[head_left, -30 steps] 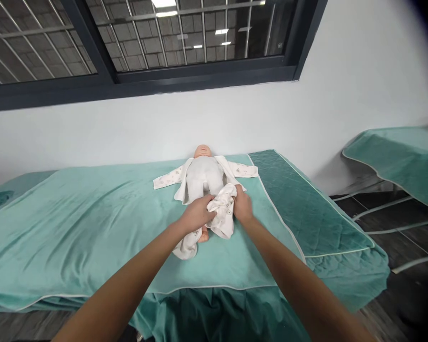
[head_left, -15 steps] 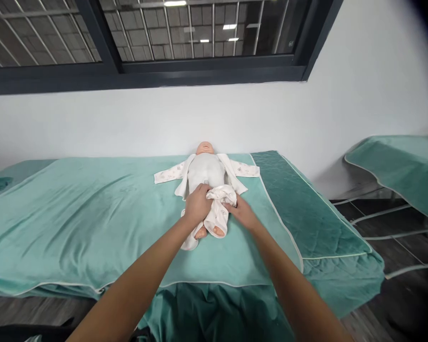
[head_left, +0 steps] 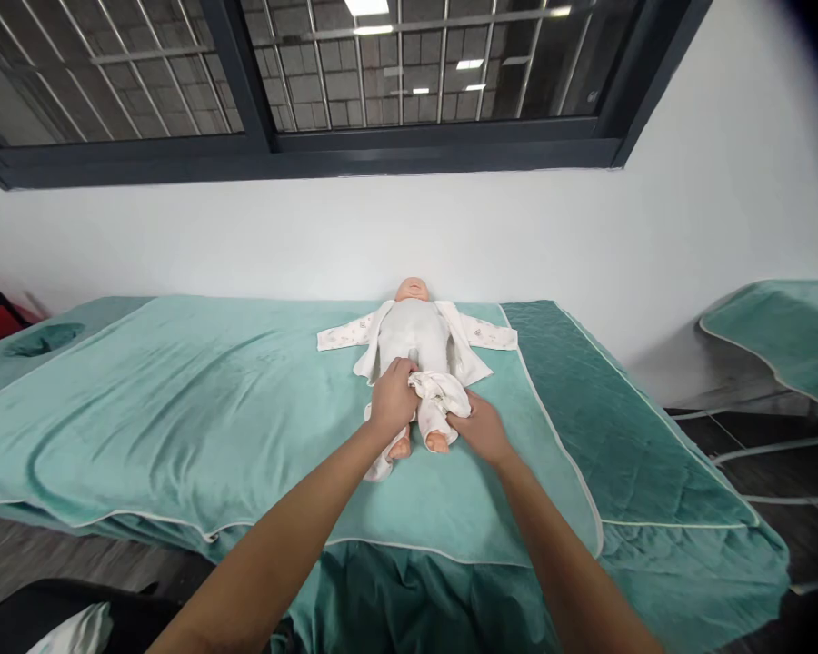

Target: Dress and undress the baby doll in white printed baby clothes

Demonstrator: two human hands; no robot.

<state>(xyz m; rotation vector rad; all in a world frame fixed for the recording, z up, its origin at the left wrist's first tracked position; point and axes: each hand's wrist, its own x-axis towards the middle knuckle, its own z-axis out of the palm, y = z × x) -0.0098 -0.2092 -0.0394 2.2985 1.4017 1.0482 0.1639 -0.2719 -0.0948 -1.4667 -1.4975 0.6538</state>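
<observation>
A baby doll (head_left: 414,329) lies on its back on the bed, head toward the wall. Its white patterned jacket (head_left: 475,359) is spread open, the sleeves stretched out to both sides. White patterned baby trousers (head_left: 439,392) are bunched around the leg on the right, with that foot (head_left: 437,442) poking out below. My right hand (head_left: 478,425) is closed on the bunched cloth at its outer side. Over the other leg, my left hand (head_left: 394,400) has its fingers closed at the trousers' inner edge; its fingertips are partly hidden. Loose trouser cloth (head_left: 380,468) hangs beside the other foot (head_left: 401,447).
A light green sheet (head_left: 245,409) covers the bed over a darker quilted cover (head_left: 606,436). Behind are the white wall (head_left: 314,236) and a barred window (head_left: 409,82). Another green-covered bed (head_left: 783,336) stands at right. A dark item with white cloth (head_left: 82,631) is at lower left.
The camera view has shifted, so the doll appears farther right and slightly lower. The trouser leg on the right sits higher, with more of that foot showing. Both hands keep their hold.
</observation>
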